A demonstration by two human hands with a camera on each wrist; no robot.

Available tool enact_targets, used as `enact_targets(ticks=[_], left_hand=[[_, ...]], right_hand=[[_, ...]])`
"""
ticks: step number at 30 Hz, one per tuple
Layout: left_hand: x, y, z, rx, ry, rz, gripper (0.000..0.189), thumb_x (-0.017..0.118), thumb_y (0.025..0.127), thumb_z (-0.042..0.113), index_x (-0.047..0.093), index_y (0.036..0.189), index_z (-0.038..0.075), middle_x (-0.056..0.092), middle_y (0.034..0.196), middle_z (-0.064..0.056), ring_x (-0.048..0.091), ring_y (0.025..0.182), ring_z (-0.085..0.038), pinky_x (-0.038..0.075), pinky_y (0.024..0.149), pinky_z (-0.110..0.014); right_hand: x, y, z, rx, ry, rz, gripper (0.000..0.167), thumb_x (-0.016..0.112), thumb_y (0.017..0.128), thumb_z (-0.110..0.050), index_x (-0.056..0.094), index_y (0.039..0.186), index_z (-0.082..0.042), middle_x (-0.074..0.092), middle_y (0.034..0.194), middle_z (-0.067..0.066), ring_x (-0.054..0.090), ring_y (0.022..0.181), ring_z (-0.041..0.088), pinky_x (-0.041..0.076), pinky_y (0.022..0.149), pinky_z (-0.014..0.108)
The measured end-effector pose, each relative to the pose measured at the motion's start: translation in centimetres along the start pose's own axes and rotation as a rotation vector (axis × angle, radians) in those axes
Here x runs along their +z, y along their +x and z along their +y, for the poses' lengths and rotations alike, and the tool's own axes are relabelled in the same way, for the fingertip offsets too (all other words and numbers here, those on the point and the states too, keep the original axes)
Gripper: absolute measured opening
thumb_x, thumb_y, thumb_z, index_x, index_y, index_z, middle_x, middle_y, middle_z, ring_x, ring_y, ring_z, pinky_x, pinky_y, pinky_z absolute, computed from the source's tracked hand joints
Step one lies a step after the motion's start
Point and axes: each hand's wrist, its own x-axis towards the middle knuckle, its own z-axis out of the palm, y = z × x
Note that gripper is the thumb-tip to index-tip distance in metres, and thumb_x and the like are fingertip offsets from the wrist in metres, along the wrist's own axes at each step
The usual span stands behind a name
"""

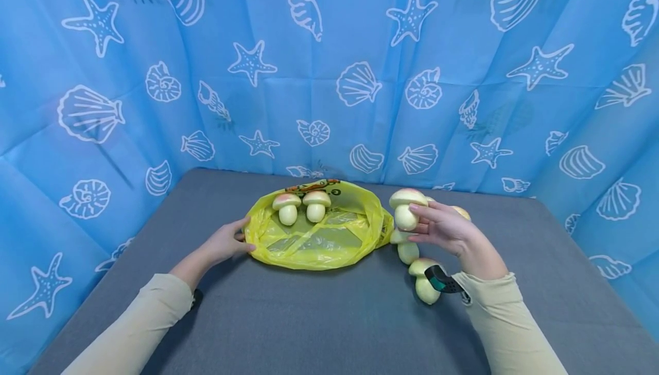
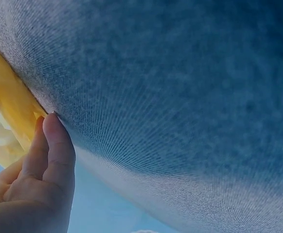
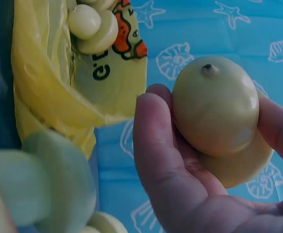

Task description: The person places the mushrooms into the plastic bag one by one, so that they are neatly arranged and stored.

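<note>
A yellow plastic bag point(image 1: 309, 258) lies with its mouth spread wide, and two toy mushrooms point(image 1: 316, 206) rest inside near its back wall. At the bag's left rim, my left hand point(image 1: 226, 242) holds the edge between thumb and fingers; the left wrist view shows the fingertips point(image 2: 59, 141) against the yellow plastic. To the right of the bag, my right hand point(image 1: 447, 227) grips another mushroom point(image 3: 217, 107) by its pale round stem, raised above the table. Below that hand sit more mushrooms point(image 1: 425, 289), partly hidden by the hand and wrist strap.
A grey cloth-covered table point(image 1: 309, 323) lies beneath everything. Behind and at the sides hangs a blue curtain point(image 1: 329, 100) printed with white shells and starfish. Another mushroom point(image 1: 461, 212) shows partly behind my right hand.
</note>
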Motion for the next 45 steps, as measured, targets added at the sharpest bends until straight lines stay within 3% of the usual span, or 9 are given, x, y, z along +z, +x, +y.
enact_targets(ticks=[9, 17, 21, 32, 38, 45], left_hand=[[-0.4, -0.2, 0.0, 0.005, 0.014, -0.041, 0.089, 0.072, 0.090, 0.017, 0.012, 0.152, -0.008, 0.015, 0.154, -0.033, 0.035, 0.134, -0.045, 0.040, 0.104, -0.050], [-0.4, -0.1, 0.0, 0.022, -0.011, -0.045, 0.088, 0.071, 0.089, 0.009, 0.012, 0.151, -0.009, 0.013, 0.154, -0.033, 0.034, 0.134, -0.046, 0.041, 0.103, -0.050], [-0.2, 0.0, -0.1, 0.025, -0.007, -0.031, 0.086, 0.070, 0.089, 0.004, 0.012, 0.151, -0.010, 0.013, 0.154, -0.033, 0.035, 0.133, -0.046, 0.042, 0.102, -0.050], [0.0, 0.1, -0.2, 0.031, 0.004, -0.029, 0.087, 0.070, 0.088, 0.004, 0.012, 0.151, -0.011, 0.015, 0.153, -0.035, 0.036, 0.132, -0.047, 0.045, 0.099, -0.049], [0.0, 0.1, -0.1, 0.019, 0.011, -0.026, 0.087, 0.071, 0.088, 0.005, 0.013, 0.151, -0.010, 0.015, 0.153, -0.034, 0.037, 0.132, -0.047, 0.045, 0.099, -0.049], [-0.2, 0.1, -0.1, 0.012, 0.010, -0.030, 0.088, 0.072, 0.088, 0.006, 0.013, 0.151, -0.010, 0.016, 0.153, -0.034, 0.036, 0.132, -0.047, 0.045, 0.099, -0.050]], right_hand=[[1.6, 1.7, 0.1, 0.029, -0.018, -0.011, 0.026, 0.047, 0.103, -0.019, 0.036, 0.121, -0.006, 0.067, 0.092, 0.001, 0.066, 0.083, 0.014, 0.056, 0.073, 0.033], [2.9, 3.2, 0.4, 0.052, -0.027, 0.021, 0.048, 0.047, 0.103, -0.017, 0.025, 0.142, 0.001, 0.062, 0.095, 0.002, 0.063, 0.084, 0.015, 0.055, 0.075, 0.034], [3.4, 4.0, 0.6, 0.057, -0.032, 0.043, 0.051, 0.047, 0.102, -0.015, 0.024, 0.145, 0.001, 0.058, 0.096, 0.004, 0.062, 0.083, 0.017, 0.056, 0.072, 0.032], [4.6, 6.1, 1.5, 0.143, -0.031, 0.054, 0.041, 0.046, 0.102, -0.014, 0.034, 0.137, 0.005, 0.050, 0.105, 0.005, 0.060, 0.082, 0.016, 0.054, 0.073, 0.031], [5.5, 7.4, 1.7, 0.190, -0.009, 0.101, 0.024, 0.050, 0.101, -0.015, 0.047, 0.121, -0.001, 0.045, 0.113, 0.007, 0.059, 0.084, 0.019, 0.054, 0.074, 0.032], [6.2, 9.0, 2.1, 0.232, -0.001, 0.161, 0.034, 0.052, 0.100, -0.015, 0.041, 0.130, -0.003, 0.044, 0.116, 0.008, 0.057, 0.089, 0.021, 0.049, 0.089, 0.041]])
